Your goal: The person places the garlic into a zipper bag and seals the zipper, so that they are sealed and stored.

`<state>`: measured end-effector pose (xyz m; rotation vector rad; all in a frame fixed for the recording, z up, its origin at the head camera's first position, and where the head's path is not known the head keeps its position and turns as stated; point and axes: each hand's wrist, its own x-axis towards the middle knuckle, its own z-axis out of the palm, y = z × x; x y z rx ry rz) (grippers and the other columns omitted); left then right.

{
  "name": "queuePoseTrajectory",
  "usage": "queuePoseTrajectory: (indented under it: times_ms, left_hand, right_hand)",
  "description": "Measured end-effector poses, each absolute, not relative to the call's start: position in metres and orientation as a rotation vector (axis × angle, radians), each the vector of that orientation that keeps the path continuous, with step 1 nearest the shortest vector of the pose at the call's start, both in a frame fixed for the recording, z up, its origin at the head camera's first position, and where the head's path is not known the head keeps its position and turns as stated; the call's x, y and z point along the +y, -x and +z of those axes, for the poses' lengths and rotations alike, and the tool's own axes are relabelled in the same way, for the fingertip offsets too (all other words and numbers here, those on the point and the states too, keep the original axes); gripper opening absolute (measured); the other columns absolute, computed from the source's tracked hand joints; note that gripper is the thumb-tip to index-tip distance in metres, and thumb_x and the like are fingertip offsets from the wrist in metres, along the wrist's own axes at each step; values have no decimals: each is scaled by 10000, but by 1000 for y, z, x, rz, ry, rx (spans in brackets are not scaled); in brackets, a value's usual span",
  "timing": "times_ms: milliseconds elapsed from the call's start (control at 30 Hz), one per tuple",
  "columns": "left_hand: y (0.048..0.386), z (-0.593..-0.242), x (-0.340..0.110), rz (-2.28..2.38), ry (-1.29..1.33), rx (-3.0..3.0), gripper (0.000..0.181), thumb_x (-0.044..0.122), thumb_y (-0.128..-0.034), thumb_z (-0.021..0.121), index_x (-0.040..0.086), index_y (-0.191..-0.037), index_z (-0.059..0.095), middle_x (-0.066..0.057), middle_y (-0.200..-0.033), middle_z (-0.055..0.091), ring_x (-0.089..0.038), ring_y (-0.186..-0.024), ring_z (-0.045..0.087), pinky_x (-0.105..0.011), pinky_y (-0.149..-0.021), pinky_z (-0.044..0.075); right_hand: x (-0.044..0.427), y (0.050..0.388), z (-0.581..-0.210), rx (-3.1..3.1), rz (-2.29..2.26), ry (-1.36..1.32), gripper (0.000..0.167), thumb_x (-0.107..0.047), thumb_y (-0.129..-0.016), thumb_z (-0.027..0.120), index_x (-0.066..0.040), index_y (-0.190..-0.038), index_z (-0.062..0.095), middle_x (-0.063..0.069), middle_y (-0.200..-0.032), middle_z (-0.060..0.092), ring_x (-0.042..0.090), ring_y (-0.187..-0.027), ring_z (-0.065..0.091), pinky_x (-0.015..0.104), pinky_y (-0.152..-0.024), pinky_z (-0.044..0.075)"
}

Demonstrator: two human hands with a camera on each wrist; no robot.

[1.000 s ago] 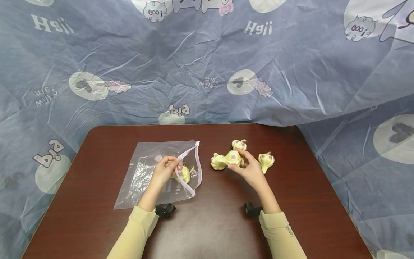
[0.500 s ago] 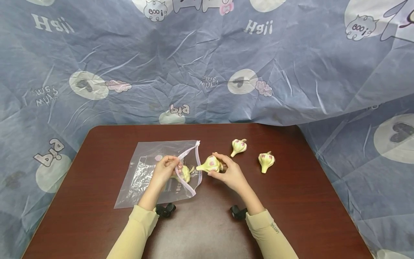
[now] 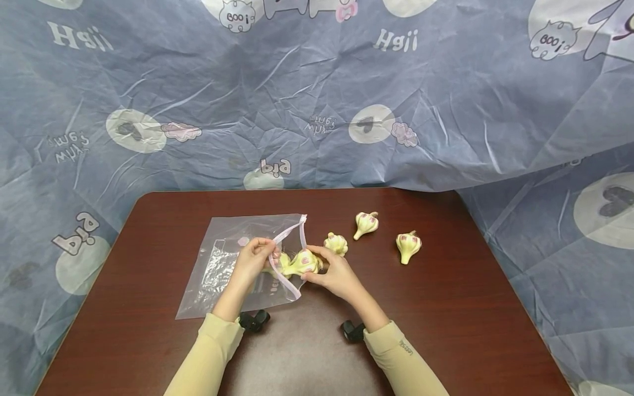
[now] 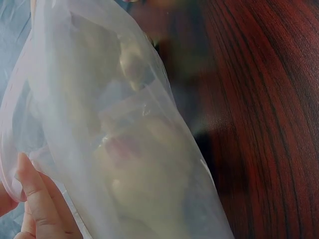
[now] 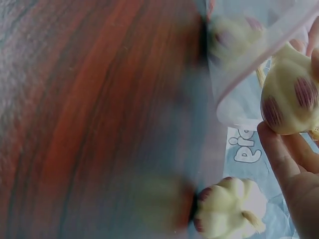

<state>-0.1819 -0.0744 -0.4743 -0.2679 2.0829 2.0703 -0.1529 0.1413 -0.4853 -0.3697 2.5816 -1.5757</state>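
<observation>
My left hand pinches the upper edge of a clear zip bag and holds its mouth apart. My right hand grips a garlic bulb at the bag's mouth, its stem pointing left into the opening. Another garlic bulb lies inside the bag, seen hazily through the plastic in the left wrist view. In the right wrist view, fingers hold the purple-streaked bulb beside the bag's rim.
Loose garlic bulbs lie right of the bag: one just behind my right hand, one farther back, one to the right. All rest on a dark brown wooden table. A blue printed cloth hangs behind it.
My right hand has carried the garlic bulb leftward from the loose bulbs to the bag's mouth. My left hand has stayed in place, still holding the bag's edge.
</observation>
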Motion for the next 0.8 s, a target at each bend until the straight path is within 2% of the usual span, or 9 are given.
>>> queuePoseTrajectory:
  times_ms: [267,533,800]
  left_hand:
    - [181,-475,-74,2076,263,2081,202,119,-986,576,-42,-1108,579,58,-787,697,-27,-638,622,-162,-594,526]
    - [180,-474,-74,2081,267,2083,194,118,-983,585,-37,-1099,579,90,-758,674,-23,-640,612,-153,-591,513]
    - [180,-472,-73,2088,256,2083,190,125,-983,586,-42,-1073,586,55,-778,684,-24,-645,605,-157,-596,504]
  right_hand:
    - [136,154,-492,2505,-1601,365,652,-147,-786,837,-51,-1367,556,122,-1336,614,235,-1093,669,313,-880,565]
    - [127,155,-493,2439,-1635,371,619,-128,-803,820,-24,-1357,563,191,-1300,628,267,-1079,661,449,-879,567]
    - [117,165,-505,2480,-1549,391,608,-157,-800,821,-64,-1352,582,147,-1262,660,149,-1007,649,290,-866,563]
